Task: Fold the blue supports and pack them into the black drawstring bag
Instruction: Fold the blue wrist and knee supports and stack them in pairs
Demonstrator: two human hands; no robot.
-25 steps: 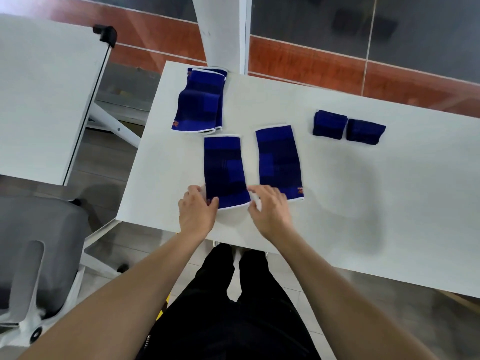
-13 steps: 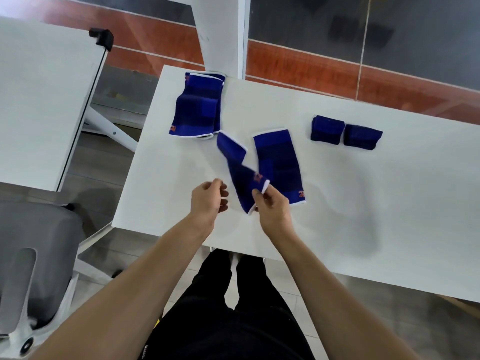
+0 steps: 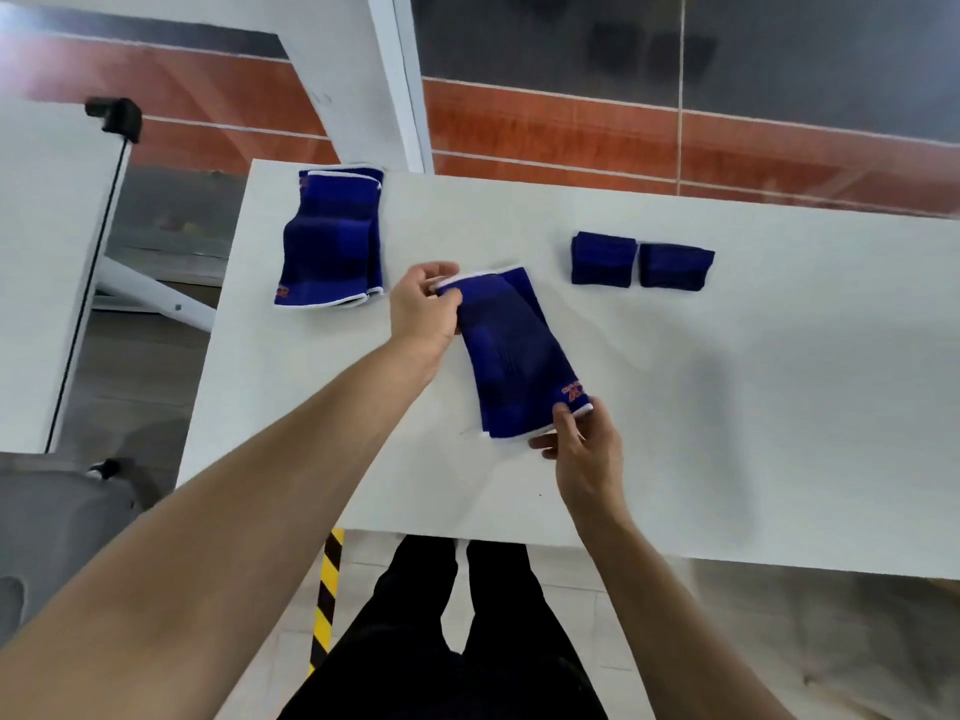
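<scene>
A white tabletop stands in front of a wall with orange-red and dark grey bands. In the middle of it lies a long blue stretchy support with white edges. Its long side runs from the far left down to the near right, a bit tilted. A second blue layer peeks out along its right edge, but it is hard to tell if that is another support under it.

The left hand pinches the far end of this support between thumb and fingers. The right hand pinches the near end at its right corner, thumb on top. Both hands are closed on the cloth.

Near that corner is a small orange logo, too blurry to read.

A pile of flat blue supports lies at the far left, also with a small orange mark. Two small folded blue supports sit side by side at the far right, touching.
</scene>
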